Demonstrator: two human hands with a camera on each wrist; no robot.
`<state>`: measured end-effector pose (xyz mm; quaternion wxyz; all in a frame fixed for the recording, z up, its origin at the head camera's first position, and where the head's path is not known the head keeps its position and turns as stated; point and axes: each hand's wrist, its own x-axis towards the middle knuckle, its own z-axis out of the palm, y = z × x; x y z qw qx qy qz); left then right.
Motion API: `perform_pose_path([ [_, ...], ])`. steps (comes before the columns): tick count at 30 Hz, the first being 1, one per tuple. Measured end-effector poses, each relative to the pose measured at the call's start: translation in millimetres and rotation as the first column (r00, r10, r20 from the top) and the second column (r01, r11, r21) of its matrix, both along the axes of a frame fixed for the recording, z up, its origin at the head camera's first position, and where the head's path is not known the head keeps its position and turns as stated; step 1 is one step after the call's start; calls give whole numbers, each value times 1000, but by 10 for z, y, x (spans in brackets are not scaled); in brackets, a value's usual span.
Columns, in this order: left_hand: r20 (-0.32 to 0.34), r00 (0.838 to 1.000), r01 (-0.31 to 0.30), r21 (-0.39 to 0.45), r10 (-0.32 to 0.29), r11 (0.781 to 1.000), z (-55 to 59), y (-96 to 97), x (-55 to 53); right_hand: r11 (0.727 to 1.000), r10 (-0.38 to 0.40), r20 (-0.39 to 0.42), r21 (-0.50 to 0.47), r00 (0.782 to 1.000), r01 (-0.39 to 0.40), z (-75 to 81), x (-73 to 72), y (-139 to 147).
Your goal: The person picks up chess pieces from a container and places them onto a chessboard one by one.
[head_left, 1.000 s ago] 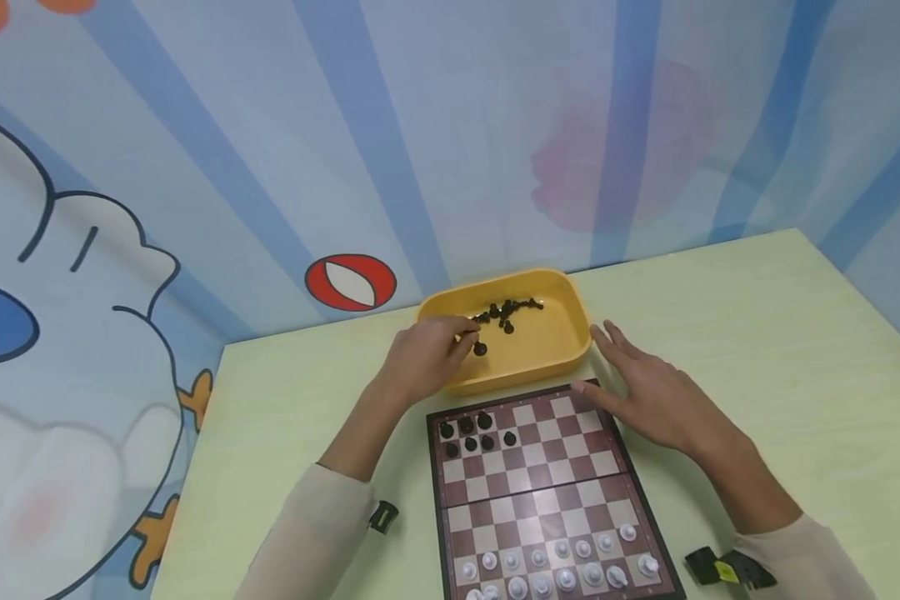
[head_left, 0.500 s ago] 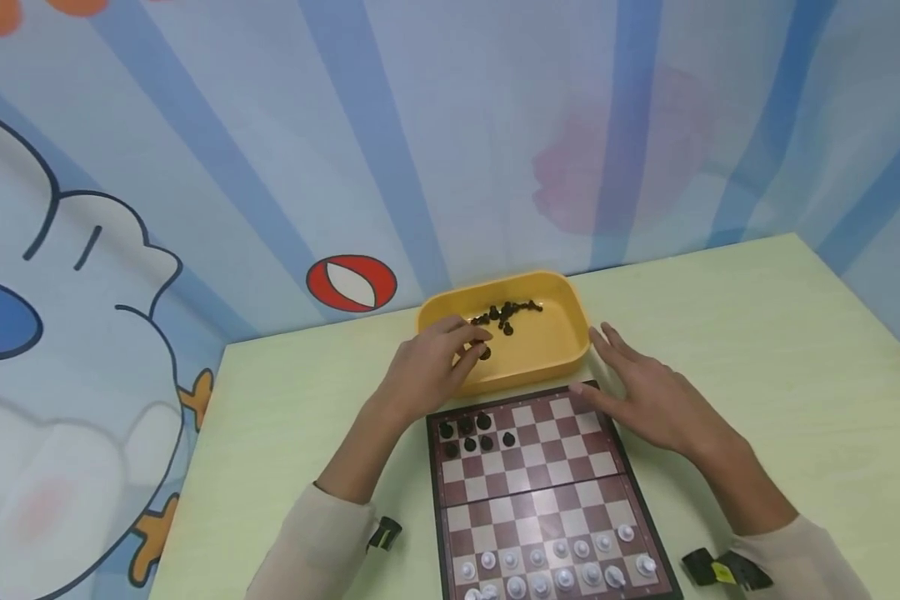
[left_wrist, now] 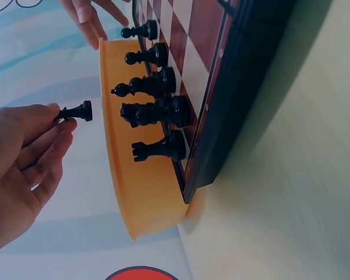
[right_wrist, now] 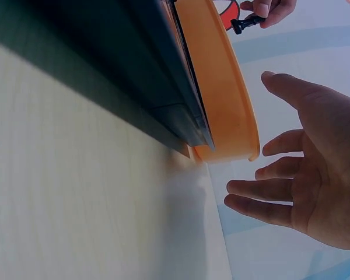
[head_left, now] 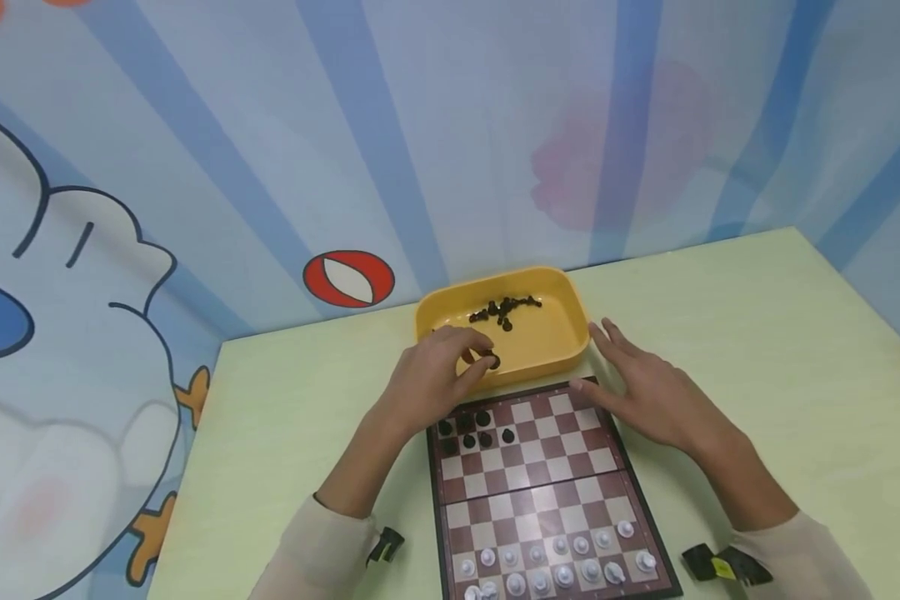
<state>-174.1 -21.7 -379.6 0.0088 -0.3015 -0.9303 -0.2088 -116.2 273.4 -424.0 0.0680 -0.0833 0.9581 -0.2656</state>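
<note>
My left hand (head_left: 427, 375) pinches a small black chess piece (left_wrist: 79, 112) between thumb and fingers, base turned away from the palm; its top is hidden by the fingertips. In the head view the piece overlaps the near side of the yellow tray (head_left: 534, 372). Below lies a chessboard (head_left: 528, 477), where several black pieces stand in the far left corner, including a rook (left_wrist: 160, 149) and a pawn (left_wrist: 141, 30). My right hand (head_left: 656, 396) has its fingers spread beside the tray's right end, thumb over the board's far right corner. It holds nothing.
More black pieces (head_left: 504, 310) lie loose in the tray. White pieces (head_left: 564, 575) stand in two rows along the board's near side. A pale green table (head_left: 780, 358) carries everything, with a printed blue backdrop (head_left: 480, 125) behind its far edge.
My left hand has shifted the black chess piece slightly right and nearer to the board's far edge. The right hand stays in place.
</note>
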Motion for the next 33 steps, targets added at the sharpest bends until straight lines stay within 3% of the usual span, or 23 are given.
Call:
perform_pose_path([
  [18,-20,998,62,3,-62,998,-12,4,196,1000,3,-14,2,1000,-3,20,-19,-3],
  [25,-8,995,99,-57,-100,993,-72,16,188,1000,-10,2,1,1000,10,37,-33,-8],
  [33,11,996,91,-116,-90,989,-159,12,199,1000,-3,-7,-1,1000,3,36,-46,-31],
])
